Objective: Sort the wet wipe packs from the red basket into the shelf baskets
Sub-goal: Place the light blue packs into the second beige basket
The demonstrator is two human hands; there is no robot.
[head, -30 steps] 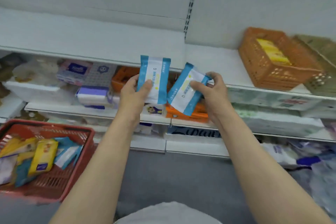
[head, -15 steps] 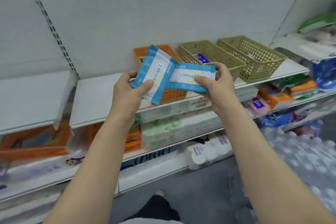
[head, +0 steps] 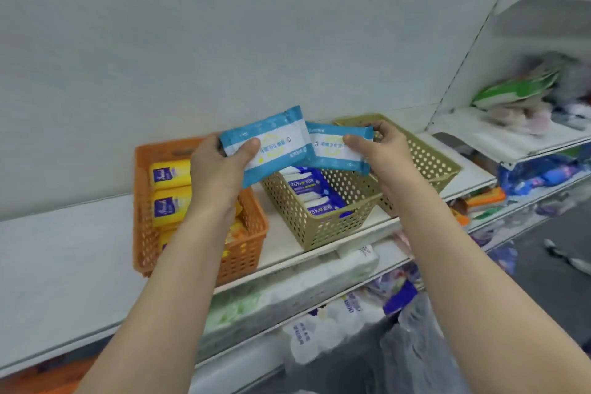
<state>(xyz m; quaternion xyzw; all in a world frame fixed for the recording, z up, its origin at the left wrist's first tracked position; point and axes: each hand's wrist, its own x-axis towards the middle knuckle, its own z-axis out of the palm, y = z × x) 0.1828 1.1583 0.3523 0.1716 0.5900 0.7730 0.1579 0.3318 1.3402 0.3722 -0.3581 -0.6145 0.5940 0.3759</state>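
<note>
A long white shelf [head: 80,253] runs across the view against a pale back panel [head: 224,41], and it carries three perforated baskets side by side. The orange basket [head: 145,201] stands furthest left and holds yellow packs [head: 169,174] laid in a row from back to front. Just beside it to the right stands a tan basket [head: 323,227] with dark blue and white packs [head: 308,187] inside, and a second tan basket [head: 431,163] sits right of that one, its contents hidden behind the right arm. Below the shelf, lower shelves [head: 287,294] are crowded with wrapped paper rolls and other goods, too blurred to name closely; at far right another shelf [head: 511,137] carries a green and white bag. Both bare forearms reach up from the bottom edge. The left hand [head: 220,169] has its grip around a blue and white wet wipe pack [head: 271,144], thumb on the printed face and fingers behind, holding it tilted above the gap between the orange basket and the first tan basket. The right hand [head: 383,153] pinches a second blue and white wet wipe pack [head: 335,145] by its right end, thumb in front, above the first tan basket. The two packs overlap slightly at their inner ends, the left one lying in front.
</note>
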